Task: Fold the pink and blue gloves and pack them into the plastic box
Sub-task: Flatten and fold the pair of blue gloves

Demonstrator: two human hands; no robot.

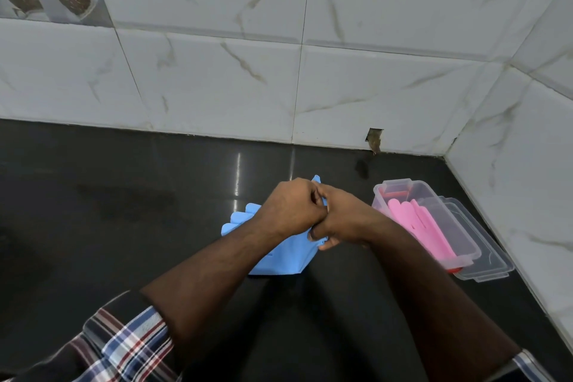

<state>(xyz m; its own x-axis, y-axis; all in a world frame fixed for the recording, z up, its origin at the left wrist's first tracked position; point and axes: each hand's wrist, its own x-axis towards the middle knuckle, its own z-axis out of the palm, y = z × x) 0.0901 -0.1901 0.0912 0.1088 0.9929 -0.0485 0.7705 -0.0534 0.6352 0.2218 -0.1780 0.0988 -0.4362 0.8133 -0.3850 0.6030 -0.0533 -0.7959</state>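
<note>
The blue gloves [279, 257] lie on the black counter in the middle, fingers pointing left and a tip poking up behind my hands. My left hand [291, 211] is curled over them and grips the blue material. My right hand [344, 220] presses against the left one and pinches the gloves' edge from the right. Much of the gloves is hidden under both hands. The pink gloves [418, 226] lie flat inside the clear plastic box [379, 195] to the right, apart from my hands.
The box's clear lid [493, 260] lies under and beside the box, against the right wall. Marble-patterned tiled walls close the counter [124, 226] at the back and right. A small hole in the back tile sits near the corner.
</note>
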